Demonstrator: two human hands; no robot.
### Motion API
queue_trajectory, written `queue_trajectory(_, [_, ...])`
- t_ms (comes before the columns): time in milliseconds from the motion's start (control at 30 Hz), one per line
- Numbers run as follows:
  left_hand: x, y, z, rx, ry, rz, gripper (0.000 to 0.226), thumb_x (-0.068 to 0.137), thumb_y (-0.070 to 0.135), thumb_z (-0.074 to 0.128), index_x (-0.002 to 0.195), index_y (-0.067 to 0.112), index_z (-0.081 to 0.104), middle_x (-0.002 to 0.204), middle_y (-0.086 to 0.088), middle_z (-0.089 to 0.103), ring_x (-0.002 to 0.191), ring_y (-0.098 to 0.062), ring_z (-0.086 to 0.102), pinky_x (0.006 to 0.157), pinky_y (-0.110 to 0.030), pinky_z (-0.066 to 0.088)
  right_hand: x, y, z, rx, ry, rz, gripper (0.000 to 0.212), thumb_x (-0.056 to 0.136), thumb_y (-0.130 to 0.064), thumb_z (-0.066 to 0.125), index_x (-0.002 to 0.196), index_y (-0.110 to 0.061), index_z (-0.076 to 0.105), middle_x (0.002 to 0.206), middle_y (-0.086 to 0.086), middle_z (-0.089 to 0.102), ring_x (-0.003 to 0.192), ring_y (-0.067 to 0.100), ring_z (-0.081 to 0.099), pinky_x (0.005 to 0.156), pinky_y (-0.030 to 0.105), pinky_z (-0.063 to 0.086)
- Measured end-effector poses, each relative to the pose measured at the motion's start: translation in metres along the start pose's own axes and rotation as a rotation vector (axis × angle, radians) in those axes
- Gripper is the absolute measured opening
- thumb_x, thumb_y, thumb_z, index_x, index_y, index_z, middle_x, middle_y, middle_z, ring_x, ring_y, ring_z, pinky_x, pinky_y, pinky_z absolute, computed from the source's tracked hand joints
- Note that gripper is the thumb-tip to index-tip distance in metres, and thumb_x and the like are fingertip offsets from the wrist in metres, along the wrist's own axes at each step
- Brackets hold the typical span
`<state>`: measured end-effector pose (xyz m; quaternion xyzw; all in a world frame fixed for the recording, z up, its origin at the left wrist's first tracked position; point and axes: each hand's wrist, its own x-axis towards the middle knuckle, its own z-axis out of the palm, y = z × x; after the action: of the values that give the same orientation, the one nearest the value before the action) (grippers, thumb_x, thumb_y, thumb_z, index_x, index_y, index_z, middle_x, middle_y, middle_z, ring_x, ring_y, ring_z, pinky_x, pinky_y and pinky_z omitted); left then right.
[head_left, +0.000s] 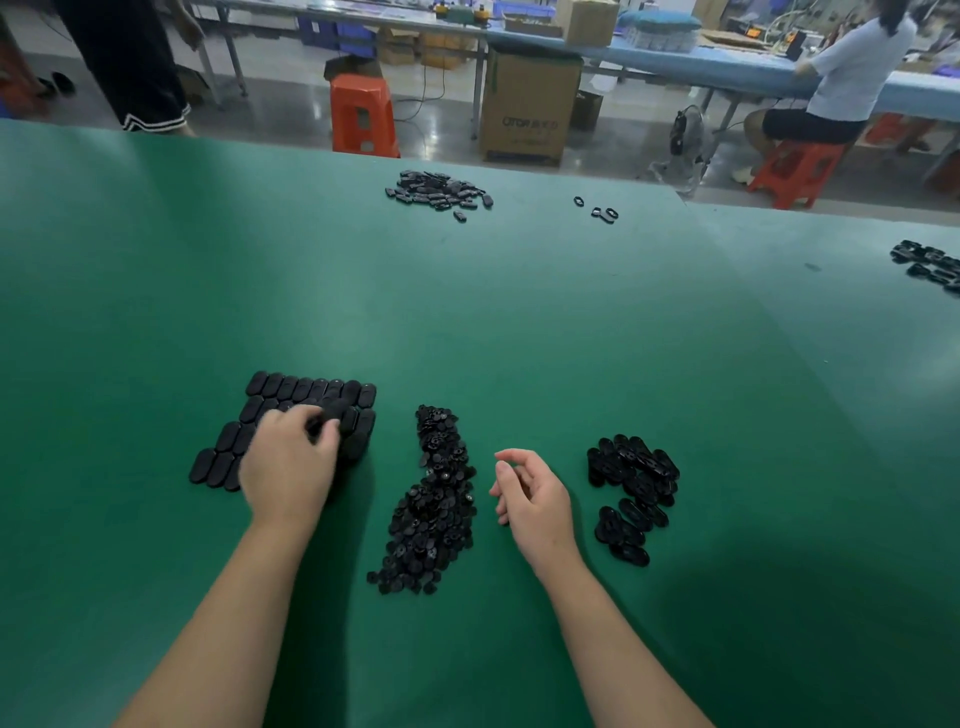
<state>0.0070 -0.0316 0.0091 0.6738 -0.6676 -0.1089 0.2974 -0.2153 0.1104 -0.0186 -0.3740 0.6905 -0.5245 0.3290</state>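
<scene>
Tabletop first: big green table (519, 312) fills most of the view. On it, near-left, sits a block of black oval caps (283, 388) laid side by side in neat rows. Just right of that is a long heap of small black parts (436, 514), and further right a looser pile of oval shells (636, 480) with holes in them. Way at the far edge there's another far pile (439, 189), plus a few loose rings (597, 210) off to its right.

Left hand (291, 470) is over the near-right part of the rows, fingers curled round one oval piece (335, 414), which sits right on top of the laid-out caps. It's a bit blurred, so can't tell if it's touching down flat or tilted.

Right hand (532, 496) hangs between the heap and the shells, touching neither. Fingers are loosely curled, thumb close to the index tip, nothing in them that I can see.
</scene>
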Motion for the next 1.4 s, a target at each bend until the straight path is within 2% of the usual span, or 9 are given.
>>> queue_trajectory(100, [0.018,-0.017,-0.008,0.013,-0.001,-0.133,0.03,0.092,0.034,0.067,0.115,0.016,0.073,0.1,-0.015,0.06,0.087,-0.035,0.059,0.071,-0.038,0.044,0.0,0.0,0.0,-0.014,-0.004,-0.007,0.01,0.102,-0.026,0.057,0.101,-0.03,0.066,0.074,-0.005,0.069,0.06,0.007,0.06,0.063,0.041,0.057])
queue_trajectory(267, [0.021,-0.021,-0.006,0.031,-0.052,-0.165,0.035,0.093,0.033,0.066,0.123,0.017,0.068,0.109,-0.016,0.058,0.092,-0.037,0.06,0.075,-0.04,0.045,-0.001,-0.001,0.0,-0.048,-0.01,-0.006,0.011,0.102,-0.025,0.057,0.102,-0.031,0.066,0.076,-0.007,0.07,0.059,0.005,0.06,0.062,0.04,0.058])
queue_trajectory(400, [0.009,-0.008,-0.001,-0.045,-0.025,0.01,0.023,0.094,0.025,0.064,0.115,0.017,0.071,0.097,-0.007,0.06,0.081,-0.029,0.06,0.066,-0.035,0.046,-0.001,-0.001,0.0,-0.051,-0.013,-0.007,0.012,0.102,-0.024,0.056,0.1,-0.031,0.066,0.075,-0.007,0.07,0.059,0.004,0.059,0.061,0.036,0.057])
queue_trajectory(533, [-0.011,0.016,0.011,-0.082,-0.205,0.267,0.012,0.095,0.023,0.065,0.102,0.019,0.074,0.086,0.008,0.059,0.069,-0.005,0.055,0.056,-0.023,0.045,-0.001,-0.001,0.001,-0.061,-0.014,-0.003,0.012,0.102,-0.023,0.056,0.099,-0.03,0.066,0.076,-0.007,0.07,0.06,0.004,0.059,0.061,0.035,0.057])
queue_trajectory(600, [-0.021,0.027,0.021,-0.088,-0.302,0.278,0.013,0.095,0.027,0.064,0.101,0.02,0.074,0.086,0.011,0.06,0.071,-0.001,0.056,0.059,-0.023,0.05,-0.002,-0.002,0.0,-0.065,-0.013,-0.005,0.012,0.102,-0.022,0.057,0.098,-0.029,0.066,0.076,-0.007,0.07,0.059,0.004,0.059,0.06,0.035,0.057])
queue_trajectory(733, [-0.035,0.039,0.035,-0.059,-0.372,0.184,0.019,0.096,0.038,0.063,0.102,0.024,0.074,0.09,0.01,0.061,0.073,-0.008,0.058,0.064,-0.032,0.055,-0.002,-0.002,0.0,-0.071,-0.008,-0.008,0.012,0.102,-0.022,0.057,0.097,-0.028,0.066,0.076,-0.004,0.07,0.059,0.005,0.059,0.06,0.038,0.057])
queue_trajectory(1033, [-0.041,0.039,0.042,0.004,-0.361,0.183,0.011,0.095,0.036,0.064,0.099,0.032,0.074,0.089,0.013,0.059,0.072,-0.008,0.059,0.059,-0.028,0.051,-0.002,-0.002,0.001,-0.1,-0.009,-0.015,0.014,0.101,-0.022,0.057,0.094,-0.032,0.066,0.08,0.002,0.069,0.059,0.007,0.057,0.059,0.045,0.055])
queue_trajectory(1267, [-0.051,0.031,0.043,-0.059,-0.285,0.222,0.004,0.093,0.03,0.067,0.092,0.029,0.071,0.087,0.016,0.059,0.062,0.0,0.053,0.047,-0.019,0.032,-0.002,-0.004,0.001,-0.136,-0.005,-0.01,0.016,0.101,-0.022,0.057,0.093,-0.034,0.064,0.079,0.009,0.067,0.059,0.013,0.053,0.059,0.051,0.052])
queue_trajectory(1400, [-0.054,0.025,0.044,-0.184,-0.241,0.241,0.002,0.093,0.023,0.068,0.093,0.023,0.07,0.085,0.016,0.06,0.063,0.001,0.055,0.052,-0.018,0.041,-0.004,-0.007,0.0,-0.156,-0.023,0.001,0.017,0.101,-0.02,0.056,0.095,-0.033,0.064,0.081,0.01,0.068,0.06,0.012,0.053,0.063,0.051,0.054])
